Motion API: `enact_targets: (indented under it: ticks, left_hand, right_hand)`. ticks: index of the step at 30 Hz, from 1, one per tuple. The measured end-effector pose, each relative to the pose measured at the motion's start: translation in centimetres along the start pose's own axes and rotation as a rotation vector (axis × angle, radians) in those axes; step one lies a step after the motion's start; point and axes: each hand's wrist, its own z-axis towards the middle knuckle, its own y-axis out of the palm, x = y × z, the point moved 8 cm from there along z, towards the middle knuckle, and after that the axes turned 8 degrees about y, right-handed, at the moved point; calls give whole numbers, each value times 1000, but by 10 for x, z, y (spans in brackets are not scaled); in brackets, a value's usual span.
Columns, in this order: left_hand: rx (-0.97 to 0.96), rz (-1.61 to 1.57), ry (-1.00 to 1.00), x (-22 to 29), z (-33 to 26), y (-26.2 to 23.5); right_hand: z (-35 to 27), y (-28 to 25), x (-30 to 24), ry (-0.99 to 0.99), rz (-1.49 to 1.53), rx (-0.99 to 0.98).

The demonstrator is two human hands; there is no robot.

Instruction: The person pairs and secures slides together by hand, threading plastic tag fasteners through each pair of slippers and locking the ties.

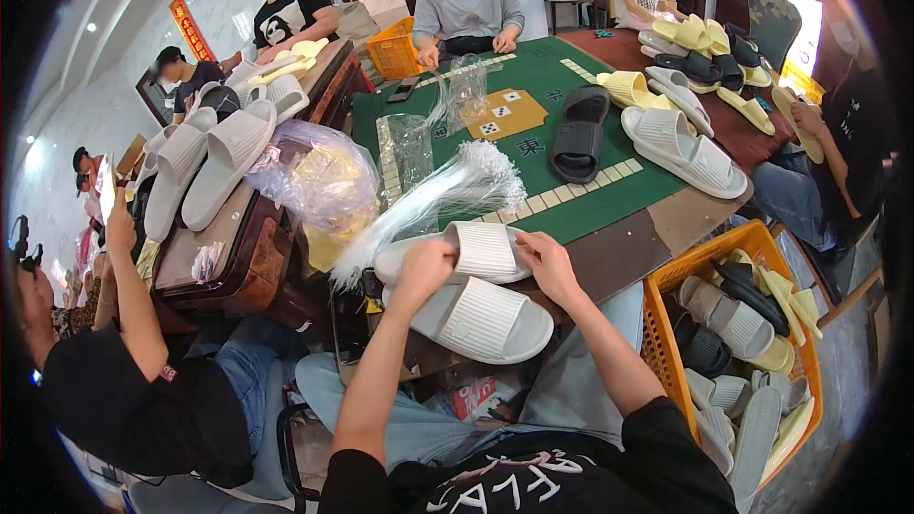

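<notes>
Two pale grey slide slippers lie side by side at the table's near edge. My left hand [427, 269] is closed at the strap's left edge on the farther slipper [486, 248]; its fingertips are partly hidden. On that slipper's toe end my right hand [549, 265] is closed, thumb and fingers at the rim. Nearer to me rests the second slipper [483, 322], toe to the right, untouched. Just beyond my left hand spreads a bundle of thin white plastic strands [447, 200]. A black slipper [579, 135] and another pale grey pair [684, 148] lie farther right.
A green mahjong table [609, 205] carries clear plastic bags [466, 93] and a phone [404, 88]. An orange basket [657, 343] of mixed slippers stands at my right. Left, a wooden table holds slippers [228, 162] and a plastic bag [324, 181]. Several people sit around.
</notes>
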Motion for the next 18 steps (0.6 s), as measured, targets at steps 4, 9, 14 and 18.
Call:
enact_targets:
  ticks: [4,9,14,18]
  left_hand:
    - [8,-320,-32,-11,29,34]
    - [20,-249,-31,-16,29,37]
    - [41,-208,-52,-2,18,19]
    - [255,87,168,19,-13,-31]
  right_hand:
    - [1,0,-2,-50,-5,-14]
    - [-2,13,-3,-130,-245,-47]
    - [0,-2,1,-52,-80,63]
    - [-7,-50,22,251,178,181]
